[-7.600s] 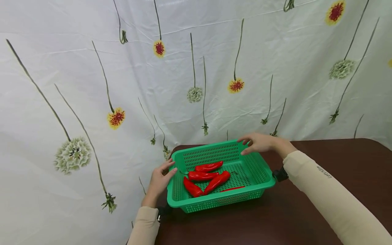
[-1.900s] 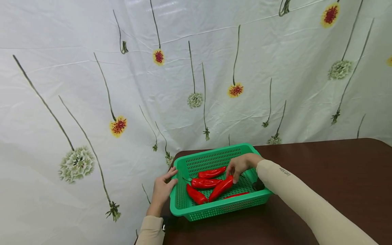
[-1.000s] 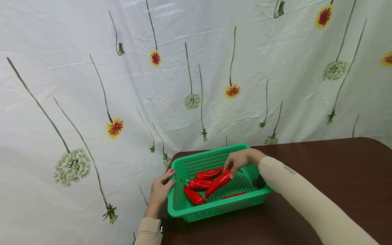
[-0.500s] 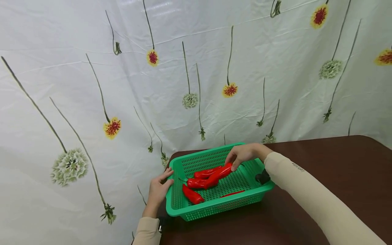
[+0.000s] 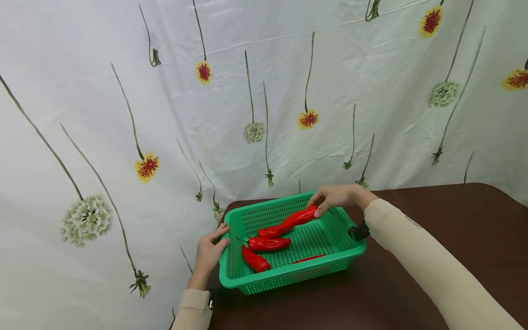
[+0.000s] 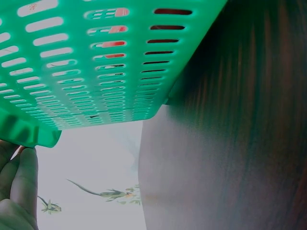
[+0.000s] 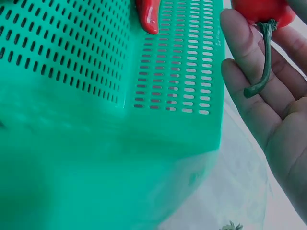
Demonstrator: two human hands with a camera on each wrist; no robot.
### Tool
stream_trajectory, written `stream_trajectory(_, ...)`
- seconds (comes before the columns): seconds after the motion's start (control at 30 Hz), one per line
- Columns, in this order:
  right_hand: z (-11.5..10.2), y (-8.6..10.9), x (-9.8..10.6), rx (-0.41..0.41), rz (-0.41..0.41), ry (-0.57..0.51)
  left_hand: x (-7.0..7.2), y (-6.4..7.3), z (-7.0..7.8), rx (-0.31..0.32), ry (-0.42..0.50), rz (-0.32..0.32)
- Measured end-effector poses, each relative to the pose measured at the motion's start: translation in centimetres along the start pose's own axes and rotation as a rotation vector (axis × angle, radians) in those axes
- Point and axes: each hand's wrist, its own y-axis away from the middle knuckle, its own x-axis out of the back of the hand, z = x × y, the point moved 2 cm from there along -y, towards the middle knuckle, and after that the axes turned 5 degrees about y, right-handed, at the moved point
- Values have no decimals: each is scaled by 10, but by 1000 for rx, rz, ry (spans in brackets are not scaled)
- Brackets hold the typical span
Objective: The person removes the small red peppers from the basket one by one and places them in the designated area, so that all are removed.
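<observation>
In the head view my right hand (image 5: 335, 195) pinches a long red pepper (image 5: 300, 217) near its stem end, raised over the far side of a green plastic basket (image 5: 290, 274). The pepper's lower end overlaps another red pepper (image 5: 270, 232) there; I cannot tell if they touch. The right wrist view shows the green stem (image 7: 261, 72) hanging free beside my fingers. My left hand (image 5: 207, 252) rests with fairly straight fingers on the basket's left rim. Inside the basket also lie a red pepper (image 5: 269, 244) in the middle and one at front left (image 5: 255, 260).
A thin strip of another red pepper (image 5: 309, 259) shows behind the basket's front wall. The basket stands on a dark brown table (image 5: 420, 229). Behind it hangs a white cloth (image 5: 338, 78) printed with flowers.
My right hand, open above the basket at first, has taken hold of the front pepper. It has lifted this pepper and moved it toward the basket's far side. My left hand stays on the rim.
</observation>
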Motion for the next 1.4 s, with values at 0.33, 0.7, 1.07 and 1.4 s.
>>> stream_trajectory(0.33, 10, 13, 14, -12, 73, -59, 1, -4, -1, 18, -7, -14)
stream_trajectory(0.7, 26, 31, 26, -19, 162, -28, 4, -6, -1, 15, -13, -46)
stream_trajectory(1.07, 57, 57, 31, -55, 242, -138, 6, -5, -4, 8, 9, -39)
stream_trajectory(1.4, 82, 81, 34, -107, 263, -182, 6, -7, -5, -22, -23, -46)
